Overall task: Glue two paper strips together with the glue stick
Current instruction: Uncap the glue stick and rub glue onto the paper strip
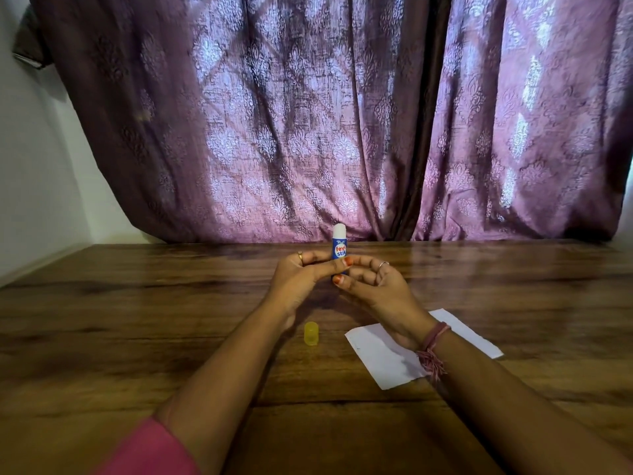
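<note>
Glue stick (339,250) upright, held above the desk (137,303) between both hands, centre of view. Cap off; white glue column wound out at the top. Left hand (301,286) grip clamped on the lower barrel, thumb across the front. Right hand (373,286) grip also closed on the stick, fingertips pinching the base, looks like the twist knob, though the base itself is hidden. Yellow cap (311,333) lying on the desk just below the left hand, apart from it. White paper (383,354) flat on the desk under the right wrist, partly covered by the forearm; two separate strips or one folded piece, cannot tell. Curtain (308,132) behind, not relevant.

Handling, judged: stick light, rigid plastic barrel, smooth and somewhat slippery; best held around the printed mid-barrel, not near the top. Exposed glue soft and tacky, likely to smear or snap if pressed sideways or wound out too far. Paper very light, thin, floppy, easily creased or dragged by the glue; best pinned flat near one end with fingertips, glue stroked away from the pinned end.
</note>
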Demonstrator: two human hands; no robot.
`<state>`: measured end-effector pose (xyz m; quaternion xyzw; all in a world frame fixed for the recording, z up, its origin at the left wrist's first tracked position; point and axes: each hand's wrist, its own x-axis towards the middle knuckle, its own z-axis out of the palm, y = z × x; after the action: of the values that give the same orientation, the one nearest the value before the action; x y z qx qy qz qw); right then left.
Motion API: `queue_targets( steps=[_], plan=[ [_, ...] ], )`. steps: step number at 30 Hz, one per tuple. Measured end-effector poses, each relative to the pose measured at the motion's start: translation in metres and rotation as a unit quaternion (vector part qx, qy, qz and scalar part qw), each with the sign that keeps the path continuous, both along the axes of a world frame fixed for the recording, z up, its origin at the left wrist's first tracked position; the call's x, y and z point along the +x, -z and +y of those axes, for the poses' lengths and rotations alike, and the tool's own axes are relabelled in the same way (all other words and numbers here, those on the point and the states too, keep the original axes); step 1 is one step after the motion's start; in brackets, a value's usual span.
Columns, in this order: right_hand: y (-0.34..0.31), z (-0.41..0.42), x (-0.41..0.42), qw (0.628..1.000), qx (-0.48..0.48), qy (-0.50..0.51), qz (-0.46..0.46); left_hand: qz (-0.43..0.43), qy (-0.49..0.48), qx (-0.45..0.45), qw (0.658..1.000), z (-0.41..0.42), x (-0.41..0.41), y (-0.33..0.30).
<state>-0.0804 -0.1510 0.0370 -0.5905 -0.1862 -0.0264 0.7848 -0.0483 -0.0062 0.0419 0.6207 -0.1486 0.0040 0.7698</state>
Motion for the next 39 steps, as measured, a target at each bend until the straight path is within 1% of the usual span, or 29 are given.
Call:
queue_targets(
  steps=[5,10,12,14,15,17,19,20,23,25,27,31,34,36,39],
  plan=[
    [0.002,-0.003,0.002,1.000,-0.003,0.020,0.009,0.001,0.002,-0.011,1.000,-0.004,-0.001,0.003],
    [-0.001,-0.008,0.001,0.999,-0.002,0.053,0.007,-0.026,-0.002,-0.016,1.000,-0.009,-0.002,0.006],
    [-0.005,-0.013,0.001,0.996,0.019,0.080,0.017,-0.060,-0.074,0.028,0.995,-0.007,0.001,0.005],
    [-0.008,-0.019,0.000,0.993,0.047,0.101,0.030,-0.110,-0.147,0.078,0.980,-0.004,0.003,0.004],
    [-0.010,-0.023,-0.001,0.992,0.060,0.106,0.036,-0.131,-0.156,0.099,0.974,-0.003,0.001,0.004],
    [-0.013,-0.034,-0.005,0.989,0.089,0.108,0.047,-0.166,-0.146,0.160,0.962,-0.001,-0.006,0.005],
    [-0.015,-0.048,-0.011,0.985,0.125,0.107,0.059,-0.213,-0.129,0.250,0.936,-0.002,-0.015,0.012],
    [-0.015,-0.056,-0.015,0.981,0.144,0.108,0.065,-0.248,-0.122,0.300,0.913,-0.003,-0.020,0.016],
    [-0.011,-0.081,-0.026,0.971,0.188,0.126,0.082,-0.346,-0.080,0.439,0.825,-0.006,-0.036,0.020],
    [-0.007,-0.098,-0.033,0.968,0.187,0.140,0.092,-0.366,-0.062,0.509,0.777,-0.009,-0.038,0.020],
    [-0.004,-0.113,-0.039,0.967,0.186,0.137,0.105,-0.365,-0.068,0.556,0.744,-0.009,-0.037,0.019],
    [-0.001,-0.130,-0.043,0.970,0.175,0.115,0.125,-0.340,-0.054,0.619,0.706,-0.007,-0.034,0.023],
    [0.000,-0.130,-0.041,0.976,0.143,0.100,0.131,-0.310,-0.037,0.664,0.679,-0.006,-0.032,0.025],
    [0.001,-0.127,-0.040,0.983,0.108,0.086,0.121,-0.292,-0.015,0.675,0.678,-0.005,-0.033,0.025],
    [0.004,-0.125,-0.041,0.987,0.076,0.069,0.126,-0.283,0.022,0.660,0.696,-0.005,-0.038,0.024]
  ],
)
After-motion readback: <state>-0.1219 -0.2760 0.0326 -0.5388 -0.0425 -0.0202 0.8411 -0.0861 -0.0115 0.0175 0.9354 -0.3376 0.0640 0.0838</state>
